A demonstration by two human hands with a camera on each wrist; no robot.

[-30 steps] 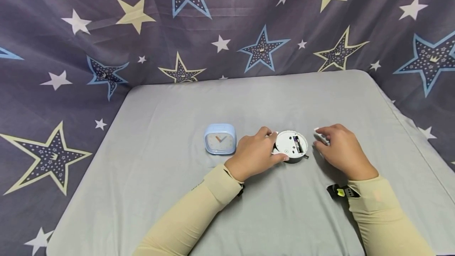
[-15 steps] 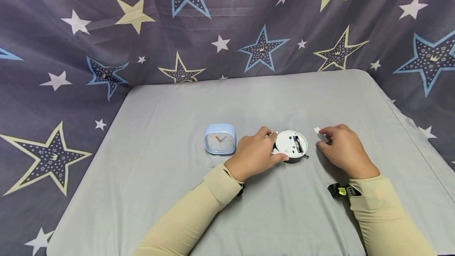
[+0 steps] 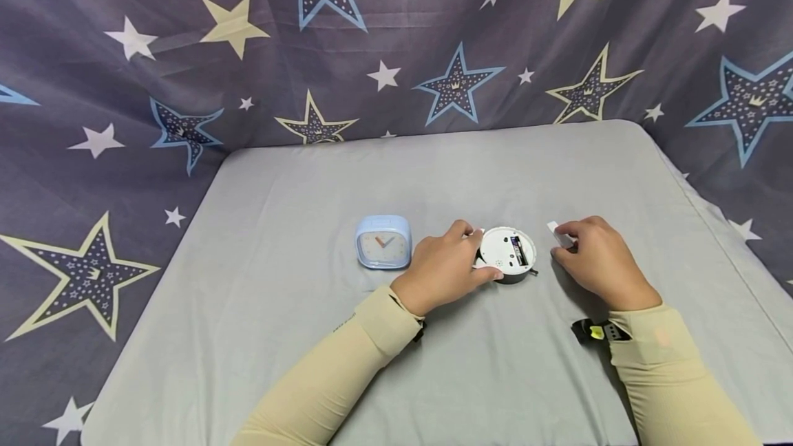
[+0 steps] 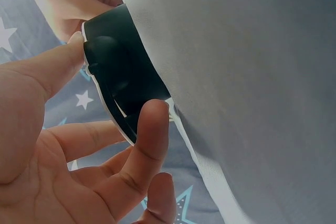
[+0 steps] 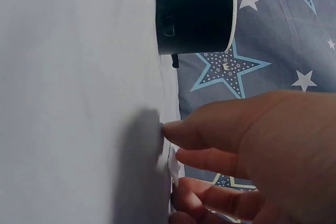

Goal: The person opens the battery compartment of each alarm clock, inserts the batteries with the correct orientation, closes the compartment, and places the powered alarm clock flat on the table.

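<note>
In the head view a round clock (image 3: pixel 494 250) lies back up on the bed, its white back showing an uncovered battery slot with a battery (image 3: pixel 518 251) in it. My left hand (image 3: pixel 441 266) grips its left edge, thumb at the front and fingers behind. The clock's dark side (image 4: pixel 118 51) shows in the left wrist view. To the right, my right hand (image 3: pixel 597 260) pinches a small white battery cover (image 3: pixel 554 227) low over the sheet, apart from the clock. Part of this cover (image 5: pixel 175 167) shows between the fingers in the right wrist view.
A light blue alarm clock (image 3: pixel 384 242) stands left of my left hand, dial facing me. Everything rests on a grey sheet (image 3: pixel 297 226). Star-patterned cloth (image 3: pixel 396 33) rises behind and at both sides.
My right hand has shifted slightly right, and its thumb and fingers have closed around the white battery cover. The left hand and the round clock have stayed put.
</note>
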